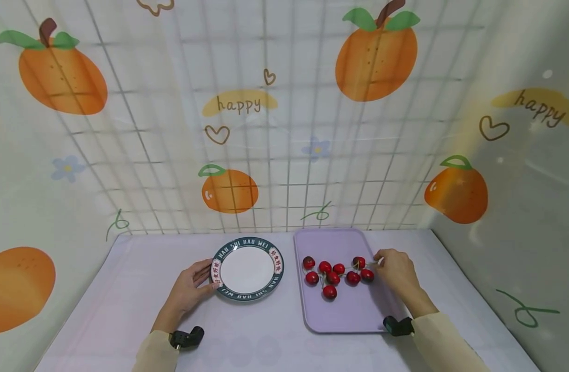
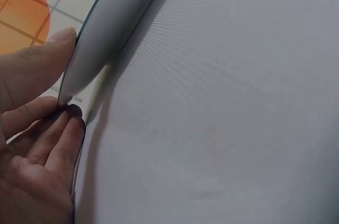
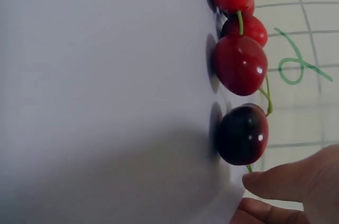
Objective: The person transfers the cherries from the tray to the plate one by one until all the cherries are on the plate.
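A round white plate with a dark green lettered rim lies left of centre. My left hand grips its left edge. In the left wrist view the thumb rests at the rim, with the fingers on the other side. Several red cherries with green stems lie on a purple tray. At the tray's right side, my right hand pinches a thin stem between thumb and fingers. Up close, the right wrist view shows a dark red cherry whose stem ends at the thumb tip.
Both things rest on a pale tablecloth. A curtain printed with oranges hangs behind and along both sides. Black wrist cameras sit on both wrists, the right one over the tray's front right corner.
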{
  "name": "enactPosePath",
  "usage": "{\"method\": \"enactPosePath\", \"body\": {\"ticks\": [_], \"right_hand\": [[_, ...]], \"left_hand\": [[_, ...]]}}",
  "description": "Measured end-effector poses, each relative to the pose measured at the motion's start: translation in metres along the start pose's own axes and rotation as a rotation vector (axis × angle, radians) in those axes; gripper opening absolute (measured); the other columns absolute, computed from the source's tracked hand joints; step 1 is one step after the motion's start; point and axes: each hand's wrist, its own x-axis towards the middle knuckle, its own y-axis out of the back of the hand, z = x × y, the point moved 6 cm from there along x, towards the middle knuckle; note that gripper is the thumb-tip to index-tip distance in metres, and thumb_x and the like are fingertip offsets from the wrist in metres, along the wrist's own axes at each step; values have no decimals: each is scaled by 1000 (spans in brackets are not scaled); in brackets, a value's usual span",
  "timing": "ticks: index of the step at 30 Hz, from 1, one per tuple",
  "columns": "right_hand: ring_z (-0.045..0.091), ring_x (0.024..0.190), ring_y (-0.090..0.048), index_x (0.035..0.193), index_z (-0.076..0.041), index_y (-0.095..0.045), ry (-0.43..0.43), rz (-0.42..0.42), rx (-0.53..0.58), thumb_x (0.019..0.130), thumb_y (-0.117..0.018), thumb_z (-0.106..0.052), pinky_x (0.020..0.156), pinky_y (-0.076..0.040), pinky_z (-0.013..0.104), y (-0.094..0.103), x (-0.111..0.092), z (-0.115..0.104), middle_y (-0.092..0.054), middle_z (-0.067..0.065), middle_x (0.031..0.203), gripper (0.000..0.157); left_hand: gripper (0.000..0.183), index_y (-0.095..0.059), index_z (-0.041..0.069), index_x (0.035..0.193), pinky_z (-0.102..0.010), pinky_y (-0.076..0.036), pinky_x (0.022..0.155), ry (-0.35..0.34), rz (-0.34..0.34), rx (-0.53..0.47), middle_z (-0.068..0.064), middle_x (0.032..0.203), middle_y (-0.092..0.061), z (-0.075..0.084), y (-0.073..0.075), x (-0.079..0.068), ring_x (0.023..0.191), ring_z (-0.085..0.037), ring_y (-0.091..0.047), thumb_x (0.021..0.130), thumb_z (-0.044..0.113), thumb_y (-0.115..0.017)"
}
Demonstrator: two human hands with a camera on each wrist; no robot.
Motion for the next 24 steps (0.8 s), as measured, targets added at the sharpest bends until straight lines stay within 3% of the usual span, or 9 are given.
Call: {"method": "enactPosePath", "body": {"ticks": [10, 17, 24], "right_hand": [[32, 72, -63, 87, 4, -74, 40, 9, -2, 80, -71, 0, 66, -56, 52, 7, 1, 0, -70, 12, 74, 9], [34, 76, -64, 88, 5, -74, 22, -21, 24, 84, -74, -1, 72, -58, 55, 9, 0, -3, -71, 14, 79, 7], [31, 74, -62, 88, 4, -73, 9, -8, 56, 87, -75, -2, 69, -58, 51, 10, -3, -4, -71, 13, 79, 6]], "left_hand": [[76, -50, -5, 150, -36, -45, 118, -13, 6, 13, -27, 155, -50, 2, 0, 0, 144, -40, -50, 84, 0, -86], [76, -50, -6, 150, -35, -44, 118, -11, 7, 6, -26, 155, -50, 0, 0, 2, 144, -39, -49, 84, 0, -86], [76, -51, -5, 150, -35, -45, 117, 7, 10, -11, -26, 155, -51, 1, -1, -1, 144, -39, -50, 83, -1, -87]]}}
